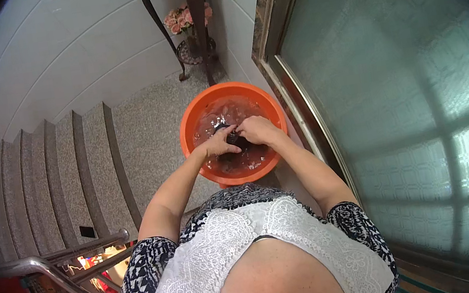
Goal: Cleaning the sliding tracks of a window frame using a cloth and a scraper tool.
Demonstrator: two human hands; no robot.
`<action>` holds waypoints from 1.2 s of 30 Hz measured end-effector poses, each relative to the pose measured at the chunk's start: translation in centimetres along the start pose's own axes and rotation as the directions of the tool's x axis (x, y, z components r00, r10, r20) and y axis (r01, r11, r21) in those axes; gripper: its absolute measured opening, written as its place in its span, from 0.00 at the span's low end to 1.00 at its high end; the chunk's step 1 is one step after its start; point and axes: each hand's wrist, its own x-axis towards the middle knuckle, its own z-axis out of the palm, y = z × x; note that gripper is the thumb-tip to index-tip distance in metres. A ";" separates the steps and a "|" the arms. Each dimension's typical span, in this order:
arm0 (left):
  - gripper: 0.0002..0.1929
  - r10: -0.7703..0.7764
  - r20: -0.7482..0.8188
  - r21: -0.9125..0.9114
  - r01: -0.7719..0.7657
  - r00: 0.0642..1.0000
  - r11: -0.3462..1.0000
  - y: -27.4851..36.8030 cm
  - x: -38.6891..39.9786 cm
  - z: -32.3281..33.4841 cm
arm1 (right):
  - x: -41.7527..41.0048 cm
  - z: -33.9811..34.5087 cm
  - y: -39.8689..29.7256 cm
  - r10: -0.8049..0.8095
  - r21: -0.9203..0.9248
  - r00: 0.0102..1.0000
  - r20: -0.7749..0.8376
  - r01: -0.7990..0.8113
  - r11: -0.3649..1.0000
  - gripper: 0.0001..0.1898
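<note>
An orange plastic basin full of water stands on the stone landing right in front of me. Dark, wet cloth lies in the water, partly under the surface. My left hand is over the middle of the basin, fingers spread and touching the dark cloth. Close beside it, my right hand has its fingers bent together, pinching a piece of the same dark cloth. The fingertips of both hands nearly meet. How far the cloth reaches below the water is hidden.
Granite stairs run off to the left, with a metal handrail at the lower left. A dark metal stand with pink flowers is beyond the basin. A framed frosted-glass door borders the right.
</note>
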 end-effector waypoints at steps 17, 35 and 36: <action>0.20 -0.125 -0.239 -0.824 -0.132 0.963 0.551 3.3 -0.3 -0.1 | -1.9 4.4 4.5 0.271 0.914 0.962 0.030 0.083 -0.397 0.25; 0.16 -0.090 -0.182 -0.962 -0.158 0.979 0.225 7.8 0.2 -1.2 | -1.0 8.3 3.1 -0.090 0.707 0.982 0.166 -0.182 -0.683 0.39; 0.14 -0.198 -0.216 -0.920 -0.132 0.956 0.368 7.6 0.3 -1.1 | -1.2 8.4 2.9 -0.097 0.761 0.985 0.146 -0.174 -0.626 0.38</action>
